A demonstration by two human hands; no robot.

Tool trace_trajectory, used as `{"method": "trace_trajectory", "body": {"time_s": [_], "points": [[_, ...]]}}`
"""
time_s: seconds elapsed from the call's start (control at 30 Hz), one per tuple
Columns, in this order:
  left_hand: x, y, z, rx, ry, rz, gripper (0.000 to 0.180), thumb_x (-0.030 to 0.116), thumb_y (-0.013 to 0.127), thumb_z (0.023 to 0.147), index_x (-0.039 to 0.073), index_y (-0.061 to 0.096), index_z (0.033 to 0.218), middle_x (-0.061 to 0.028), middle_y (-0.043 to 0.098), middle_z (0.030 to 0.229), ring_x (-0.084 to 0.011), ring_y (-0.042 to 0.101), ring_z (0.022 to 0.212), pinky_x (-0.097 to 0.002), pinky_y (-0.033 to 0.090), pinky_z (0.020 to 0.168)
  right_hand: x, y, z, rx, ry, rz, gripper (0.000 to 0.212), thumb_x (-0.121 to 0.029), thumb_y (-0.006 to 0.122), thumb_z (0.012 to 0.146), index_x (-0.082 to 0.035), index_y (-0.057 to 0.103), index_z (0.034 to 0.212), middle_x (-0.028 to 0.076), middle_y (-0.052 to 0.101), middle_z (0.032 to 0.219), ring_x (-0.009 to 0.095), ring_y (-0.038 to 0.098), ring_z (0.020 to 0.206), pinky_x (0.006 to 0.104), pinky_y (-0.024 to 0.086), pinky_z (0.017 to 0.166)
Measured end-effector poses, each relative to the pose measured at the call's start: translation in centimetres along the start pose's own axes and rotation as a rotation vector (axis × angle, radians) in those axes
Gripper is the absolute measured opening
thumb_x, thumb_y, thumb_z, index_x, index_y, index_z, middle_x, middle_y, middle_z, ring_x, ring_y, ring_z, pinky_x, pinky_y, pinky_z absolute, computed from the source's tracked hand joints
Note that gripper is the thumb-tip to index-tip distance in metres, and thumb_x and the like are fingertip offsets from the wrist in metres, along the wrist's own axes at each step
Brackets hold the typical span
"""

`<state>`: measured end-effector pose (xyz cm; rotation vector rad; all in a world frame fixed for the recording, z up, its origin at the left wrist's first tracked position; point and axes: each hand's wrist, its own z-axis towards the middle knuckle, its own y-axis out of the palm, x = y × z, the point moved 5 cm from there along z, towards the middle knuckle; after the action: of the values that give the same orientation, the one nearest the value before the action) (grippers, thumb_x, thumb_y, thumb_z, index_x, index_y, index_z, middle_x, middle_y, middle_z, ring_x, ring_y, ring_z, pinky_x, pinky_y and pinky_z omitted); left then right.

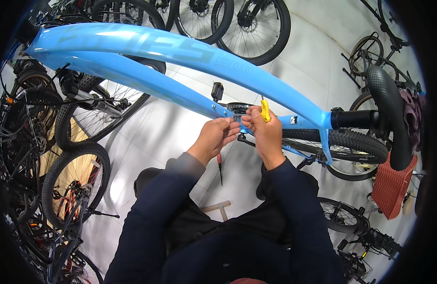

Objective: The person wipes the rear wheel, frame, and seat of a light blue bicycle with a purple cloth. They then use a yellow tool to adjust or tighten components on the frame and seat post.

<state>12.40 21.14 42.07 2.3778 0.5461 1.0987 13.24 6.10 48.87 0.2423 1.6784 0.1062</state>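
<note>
A light blue bicycle frame (147, 45) runs across the view in front of me. My right hand (267, 137) is closed around a small yellow-handled tool (264, 110), whose thin tip points away from me. The kind of tool cannot be made out. My left hand (212, 138) has its fingertips pinched beside the right fingers, just in front of the black chainring (237, 108). Whatever lies between those fingertips is too small or hidden to name. Beyond the left hand, a black pedal (217, 92) sticks up next to the lower tube.
A screwdriver with a red handle (219, 159) lies on the white tiled floor (133, 137) between my knees. Bicycles crowd the left side, and a row of wheels (256, 33) stands at the back. On the right are the black saddle (391, 113) and a red cloth (393, 187).
</note>
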Motion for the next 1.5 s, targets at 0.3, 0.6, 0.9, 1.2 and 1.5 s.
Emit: {"method": "trace_trajectory", "body": {"time_s": [0.3, 0.6, 0.9, 1.2, 1.5], "points": [[-1.6, 0.2, 2.5, -0.071, 0.056, -0.218, 0.021, 0.017, 0.048, 0.107, 0.001, 0.061, 0.112, -0.0064, 0.07, 0.098, -0.0138, 0.067, 0.086, -0.0301, 0.057, 0.08, 0.9, 0.0, -0.6, -0.053, 0.024, 0.179, 0.028, -0.017, 0.058, 0.105, 0.006, 0.054, 0.12, 0.015, 0.061, 0.114, 0.024, 0.069, 0.103, 0.0344, 0.058, 0.091], [-1.9, 0.7, 3.0, -0.063, 0.111, -0.293, 0.019, 0.018, 0.052, 0.107, 0.002, 0.06, 0.111, -0.0062, 0.069, 0.096, -0.0138, 0.066, 0.083, -0.0301, 0.056, 0.079, 1.5, -0.2, -0.1, -0.046, 0.074, 0.292, 0.032, -0.022, 0.056, 0.106, 0.007, 0.052, 0.119, 0.017, 0.061, 0.116, 0.025, 0.069, 0.103, 0.0348, 0.058, 0.091], [-2.2, 1.4, 2.8, -0.104, 0.133, -0.315, 0.019, 0.018, 0.052, 0.107, 0.003, 0.06, 0.112, -0.0059, 0.069, 0.096, -0.0137, 0.064, 0.083, -0.0299, 0.054, 0.079, 1.1, -0.6, -0.2, -0.02, 0.008, 0.152, 0.034, -0.025, 0.055, 0.107, 0.007, 0.052, 0.117, 0.018, 0.062, 0.117, 0.023, 0.069, 0.102, 0.033, 0.058, 0.089], [-2.3, 1.4, 3.0, -0.084, 0.108, -0.331, 0.019, 0.021, 0.053, 0.106, 0.004, 0.062, 0.108, -0.0046, 0.069, 0.091, -0.013, 0.064, 0.079, -0.0299, 0.054, 0.076, 1.7, -0.6, 0.0, 0.001, 0.047, 0.163, 0.034, -0.025, 0.055, 0.107, 0.006, 0.053, 0.119, 0.016, 0.063, 0.116, 0.022, 0.069, 0.101, 0.0311, 0.058, 0.087], [-2.2, 2.2, 3.6, 0.002, 0.093, -0.327, 0.018, 0.024, 0.059, 0.104, 0.006, 0.062, 0.1, -0.0024, 0.066, 0.081, -0.0123, 0.06, 0.069, -0.0299, 0.053, 0.069, -2.5, -1.0, -1.0, 0.104, -0.175, -0.629, 0.045, -0.026, 0.066, 0.099, 0.003, 0.054, 0.131, 0.019, 0.062, 0.126, 0.028, 0.067, 0.111, 0.0371, 0.054, 0.092]]}}
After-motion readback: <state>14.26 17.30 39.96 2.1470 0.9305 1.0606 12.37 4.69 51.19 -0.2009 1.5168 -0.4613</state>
